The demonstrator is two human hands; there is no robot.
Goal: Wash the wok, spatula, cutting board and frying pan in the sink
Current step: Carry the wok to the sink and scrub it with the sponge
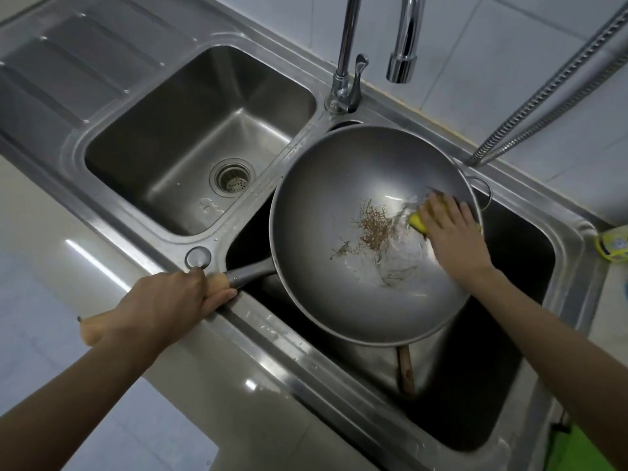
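Note:
A large grey wok (339, 185) lies tilted over the right basin of the steel sink (574, 232). Brown residue (373, 226) and soapy smears mark its inside. My left hand (166, 300) grips the wok's wooden handle (90, 329) at the sink's front rim. My right hand (452, 229) presses a yellow sponge (418, 223) against the wok's inner right wall. A wooden stick-like handle (405, 372), perhaps the spatula's, pokes out from under the wok in the basin. The cutting board and frying pan are not visible.
The left basin (163, 130) has a drain strainer (232, 178). A tall chrome faucet (402, 39) stands behind the wok, and a metal hose (543, 96) hangs at right. A yellow item (611, 244) sits at the right counter edge. The drainboard (61, 69) lies far left.

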